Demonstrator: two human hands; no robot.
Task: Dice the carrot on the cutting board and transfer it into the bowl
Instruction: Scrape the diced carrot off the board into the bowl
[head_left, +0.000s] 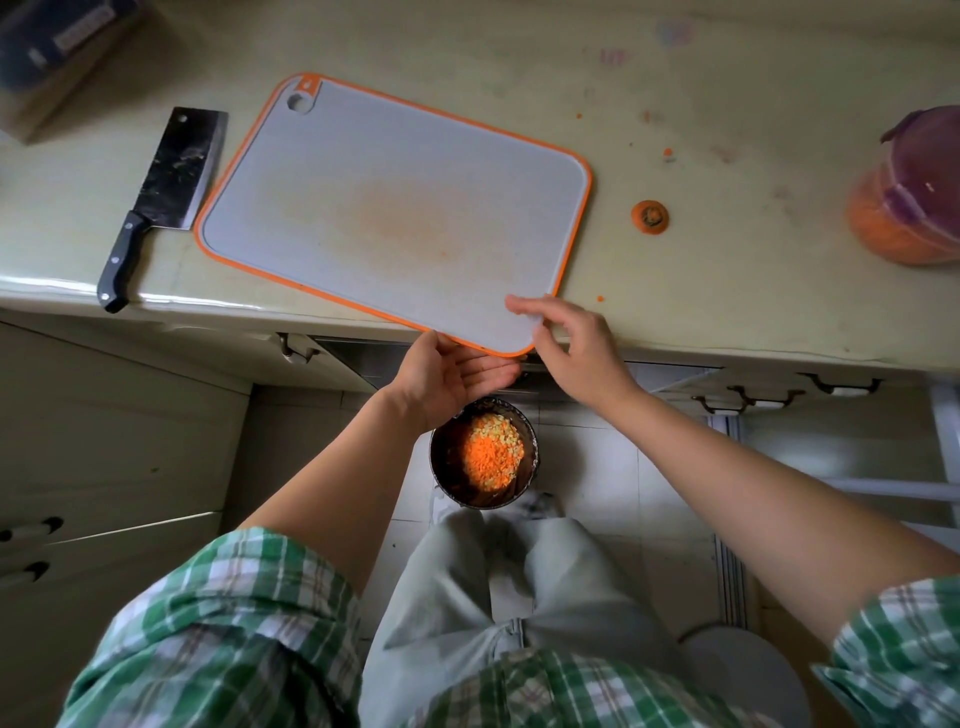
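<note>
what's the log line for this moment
grey orange-rimmed cutting board: corner overhangs counter | left hand: cupped under corner | right hand: touches corner | dark round bowl: diced carrot inside

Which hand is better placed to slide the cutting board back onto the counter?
Right. The right hand rests its fingers on the overhanging corner of the cutting board. The left hand lies palm up under that corner, above the bowl.

— Where are the hands?
— The left hand (452, 374) lies palm up under the cutting board (395, 208) where its corner overhangs; the right hand (576, 348) touches that corner from above
— And the carrot?
— The diced carrot (488, 452) sits in the bowl (441, 467) below the worktop (727, 291) edge; a cleaver (161, 202) lies left of the board
</note>
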